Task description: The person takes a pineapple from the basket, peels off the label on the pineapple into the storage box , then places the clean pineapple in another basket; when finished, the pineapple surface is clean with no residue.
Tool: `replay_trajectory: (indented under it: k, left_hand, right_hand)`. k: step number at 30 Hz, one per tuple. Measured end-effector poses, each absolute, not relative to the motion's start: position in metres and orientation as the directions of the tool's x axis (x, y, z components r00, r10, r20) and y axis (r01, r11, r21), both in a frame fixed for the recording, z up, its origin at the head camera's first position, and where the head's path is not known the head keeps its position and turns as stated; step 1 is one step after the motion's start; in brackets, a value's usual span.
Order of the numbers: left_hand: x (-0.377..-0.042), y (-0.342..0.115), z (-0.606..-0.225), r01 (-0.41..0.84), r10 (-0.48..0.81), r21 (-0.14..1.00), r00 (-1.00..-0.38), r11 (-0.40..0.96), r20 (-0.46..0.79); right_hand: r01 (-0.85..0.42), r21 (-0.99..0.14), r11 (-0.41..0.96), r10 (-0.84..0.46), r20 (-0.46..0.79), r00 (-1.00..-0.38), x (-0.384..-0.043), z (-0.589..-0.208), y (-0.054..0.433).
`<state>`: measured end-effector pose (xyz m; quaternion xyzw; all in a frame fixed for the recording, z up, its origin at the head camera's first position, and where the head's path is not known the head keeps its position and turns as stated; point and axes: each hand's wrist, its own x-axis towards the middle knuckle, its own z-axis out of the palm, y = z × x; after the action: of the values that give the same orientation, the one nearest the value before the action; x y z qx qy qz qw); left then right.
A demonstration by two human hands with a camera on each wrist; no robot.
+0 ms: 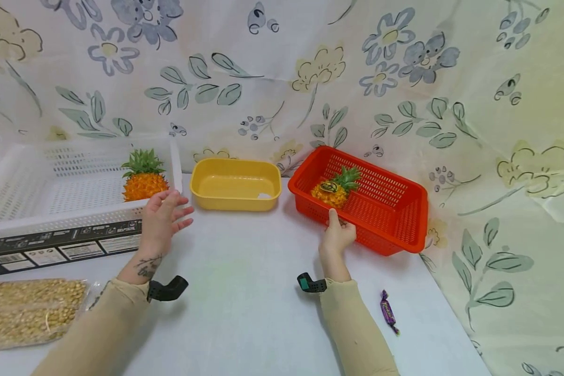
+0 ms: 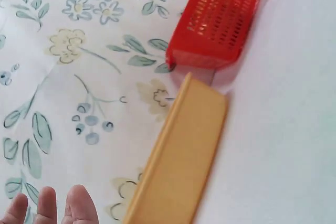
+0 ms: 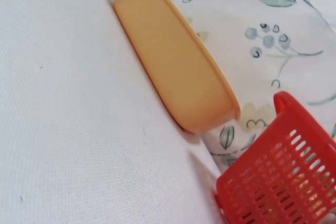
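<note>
My right hand [image 1: 337,237] grips the near wall of a red plastic basket [image 1: 395,203], its thumb over the rim and the other fingers underneath, partly hidden. Inside that basket lies a small pineapple [image 1: 330,194] with a dark label and green crown. My left hand [image 1: 162,219] is held at the near right corner of a white plastic basket [image 1: 66,222], fingers spread and apart, holding nothing. Whether it touches the rim I cannot tell. Another pineapple [image 1: 145,186] sits upright in the white basket. The left wrist view shows left fingertips [image 2: 47,205] free beside the yellow tub [image 2: 178,150].
Between the baskets stands the yellow tub [image 1: 235,203], a small white piece inside it. A black printed box [image 1: 75,245] is under the white basket's front. At left lies a bag of pale grains [image 1: 33,313]; a purple wrapped candy [image 1: 388,312] lies at right. Floral cloth [image 1: 272,78] hangs behind.
</note>
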<state>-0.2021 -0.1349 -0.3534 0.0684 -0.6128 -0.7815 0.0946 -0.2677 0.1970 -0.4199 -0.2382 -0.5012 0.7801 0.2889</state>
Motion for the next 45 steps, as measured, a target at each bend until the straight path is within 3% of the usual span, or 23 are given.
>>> replay_trajectory:
  k: [9, 16, 25, 37, 45]
  left_hand:
    - [-0.210, -0.125, -0.385, -0.118, -0.357, 0.961, -0.912, -0.250, -0.205]
    - [-0.222, -0.123, -0.390, -0.176, -0.420, 0.958, -0.870, -0.228, -0.260]
    - [-0.237, -0.120, -0.393, -0.167, -0.470, 0.966, -0.849, -0.197, -0.243]
    - [-0.254, -0.112, -0.398, -0.027, -0.655, 0.959, -0.725, -0.284, -0.214]
    - [-0.256, -0.111, -0.396, -0.024, -0.661, 0.939, -0.704, -0.342, -0.259]
  right_hand:
    - [-0.221, -0.924, -0.313, 0.693, -0.063, -0.718, -0.268, -0.419, 0.196]
    - [-0.234, -0.918, -0.320, 0.697, -0.061, -0.715, -0.268, -0.420, 0.197]
    - [-0.217, -0.914, -0.343, 0.684, -0.085, -0.725, -0.265, -0.420, 0.197]
    - [-0.207, -0.910, -0.358, 0.676, -0.100, -0.730, -0.265, -0.417, 0.196]
    - [-0.204, -0.903, -0.378, 0.675, -0.117, -0.729, -0.265, -0.417, 0.196]
